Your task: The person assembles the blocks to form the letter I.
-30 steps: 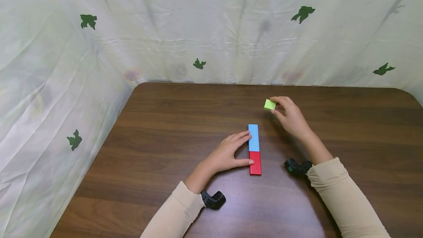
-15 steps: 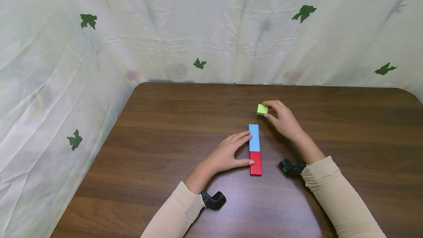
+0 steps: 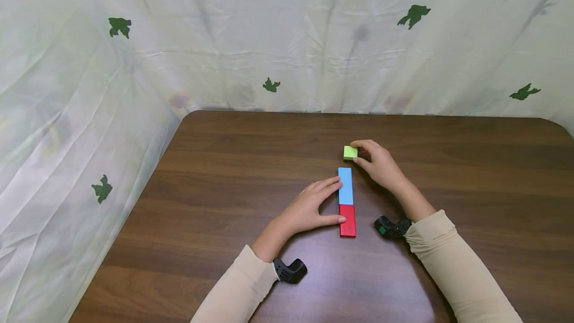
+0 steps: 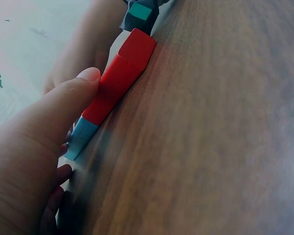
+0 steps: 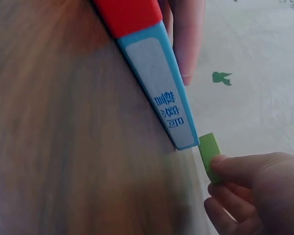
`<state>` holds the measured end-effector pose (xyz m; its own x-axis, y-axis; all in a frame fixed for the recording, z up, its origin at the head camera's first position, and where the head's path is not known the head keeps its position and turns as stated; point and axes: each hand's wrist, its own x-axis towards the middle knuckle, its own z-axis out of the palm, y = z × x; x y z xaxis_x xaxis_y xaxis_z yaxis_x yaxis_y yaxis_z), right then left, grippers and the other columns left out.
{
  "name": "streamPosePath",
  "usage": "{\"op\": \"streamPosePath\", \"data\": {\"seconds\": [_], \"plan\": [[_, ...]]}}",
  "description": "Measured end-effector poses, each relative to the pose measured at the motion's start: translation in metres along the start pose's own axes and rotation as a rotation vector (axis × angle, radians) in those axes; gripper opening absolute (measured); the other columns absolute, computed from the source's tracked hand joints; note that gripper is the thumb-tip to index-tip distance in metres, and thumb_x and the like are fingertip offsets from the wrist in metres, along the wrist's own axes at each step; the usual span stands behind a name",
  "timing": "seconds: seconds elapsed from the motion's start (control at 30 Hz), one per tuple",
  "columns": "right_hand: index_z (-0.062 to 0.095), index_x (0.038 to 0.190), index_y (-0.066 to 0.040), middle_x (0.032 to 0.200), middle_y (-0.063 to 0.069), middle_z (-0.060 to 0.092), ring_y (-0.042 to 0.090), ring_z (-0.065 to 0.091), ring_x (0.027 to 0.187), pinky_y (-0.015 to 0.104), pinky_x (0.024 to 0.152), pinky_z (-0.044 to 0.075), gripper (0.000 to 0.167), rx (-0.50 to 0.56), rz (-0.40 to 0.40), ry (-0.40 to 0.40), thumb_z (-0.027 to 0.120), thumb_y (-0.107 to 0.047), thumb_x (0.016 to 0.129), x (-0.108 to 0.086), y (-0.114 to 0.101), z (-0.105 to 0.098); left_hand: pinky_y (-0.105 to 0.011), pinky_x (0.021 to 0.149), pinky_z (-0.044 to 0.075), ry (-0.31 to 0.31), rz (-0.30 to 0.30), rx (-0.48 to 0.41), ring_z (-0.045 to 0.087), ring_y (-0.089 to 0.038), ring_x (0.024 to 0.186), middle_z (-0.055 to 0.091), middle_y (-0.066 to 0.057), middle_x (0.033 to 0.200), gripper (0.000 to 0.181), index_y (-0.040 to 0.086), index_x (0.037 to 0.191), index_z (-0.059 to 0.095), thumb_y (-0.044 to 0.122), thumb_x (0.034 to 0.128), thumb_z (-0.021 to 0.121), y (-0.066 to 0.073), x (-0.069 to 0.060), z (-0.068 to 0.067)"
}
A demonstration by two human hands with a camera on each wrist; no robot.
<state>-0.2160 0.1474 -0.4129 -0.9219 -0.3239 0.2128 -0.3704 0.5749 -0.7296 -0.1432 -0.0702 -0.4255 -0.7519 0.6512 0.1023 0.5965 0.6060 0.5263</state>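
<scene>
A blue block [image 3: 346, 189] and a red block [image 3: 348, 227] lie end to end in a line on the table. In the right wrist view, the side of the blue block [image 5: 154, 83] bears a pale label with blue characters. My left hand [image 3: 306, 211] rests its straight fingertips on the blue block and its thumb on the red block [image 4: 118, 81], from the left side. Just beyond the far end of the blue block, my right hand [image 3: 380, 166] pinches a small light green block [image 3: 350, 153] between thumb and fingers. A small gap separates green from blue in the head view.
The brown wooden table [image 3: 224, 163] reaches back to a pale curtain [image 3: 305, 39] with green bird shapes. A black wrist camera [image 3: 291, 271] sits on the left wrist and another black camera [image 3: 392, 227] on the right.
My right hand has carried the green block left and toward me, to a spot behind the blue block. The left hand and the two lined-up blocks have stayed in place.
</scene>
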Motion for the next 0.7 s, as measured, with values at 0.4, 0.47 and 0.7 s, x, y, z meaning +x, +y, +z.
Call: {"op": "streamPosePath", "data": {"seconds": [0.4,0.47,0.7], "plan": [[0.053,0.118,0.001,0.117,0.018,0.051,0.033,0.05,0.106,0.045,0.09,0.039,0.035,-0.03,0.026,-0.028,0.061,-0.004,0.085,0.0025,0.0037,0.0072,-0.036,0.103,0.024,0.008,0.009,0.007,0.029,-0.018,0.127,0.029,0.001,0.143,0.074,0.014,0.139,0.036,0.05,0.0792,0.061,0.0002,0.0004,0.0],[0.054,0.118,0.0,0.117,0.017,0.051,0.032,0.05,0.106,0.045,0.09,0.039,0.035,-0.026,0.03,-0.027,0.061,-0.005,0.085,0.0025,0.0039,0.0076,-0.035,0.103,0.024,0.007,0.006,0.005,0.028,-0.018,0.128,0.029,0.001,0.143,0.074,0.014,0.139,0.036,0.051,0.0792,0.061,0.0003,0.0002,0.0],[0.055,0.117,0.0,0.117,0.018,0.052,0.031,0.05,0.106,0.044,0.09,0.039,0.035,-0.019,0.023,-0.031,0.062,-0.006,0.084,0.0025,0.0048,0.0087,-0.035,0.103,0.023,0.01,0.01,0.008,0.029,-0.018,0.128,0.029,0.001,0.143,0.074,0.014,0.139,0.036,0.051,0.0794,0.06,-0.0002,-0.0001,0.0011]]}}
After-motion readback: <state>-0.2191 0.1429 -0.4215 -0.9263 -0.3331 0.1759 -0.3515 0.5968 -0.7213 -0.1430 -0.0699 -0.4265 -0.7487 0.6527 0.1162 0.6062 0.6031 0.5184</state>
